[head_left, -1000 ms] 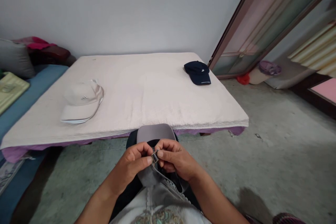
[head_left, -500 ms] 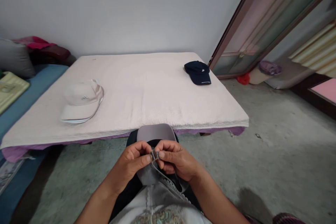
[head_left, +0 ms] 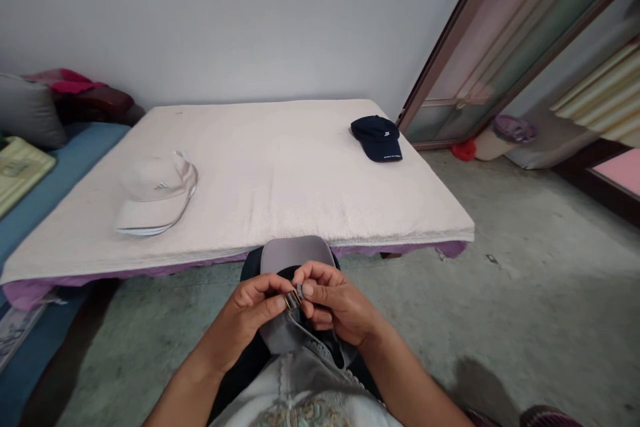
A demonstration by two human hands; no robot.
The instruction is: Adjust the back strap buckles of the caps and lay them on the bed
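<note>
A grey cap [head_left: 297,255] rests on my lap, its brim pointing toward the table and its back strap nearest me. My left hand [head_left: 255,310] pinches the small metal buckle [head_left: 293,299] on that strap. The strap's end is between the thumb and finger of my right hand [head_left: 335,300], just right of the buckle. On the covered table [head_left: 280,173] lie a white cap [head_left: 155,193] at the left and a navy cap [head_left: 377,139] at the back right.
Left of the table is a blue seat [head_left: 95,140] with a grey cushion [head_left: 30,110] and a yellow item [head_left: 23,170]. A sliding door [head_left: 450,93] and a bin with a purple liner [head_left: 513,129] are at the right.
My right fingers have risen slightly with the strap's end. The buckle has tilted and shifted a little to the left and down in my left fingers.
</note>
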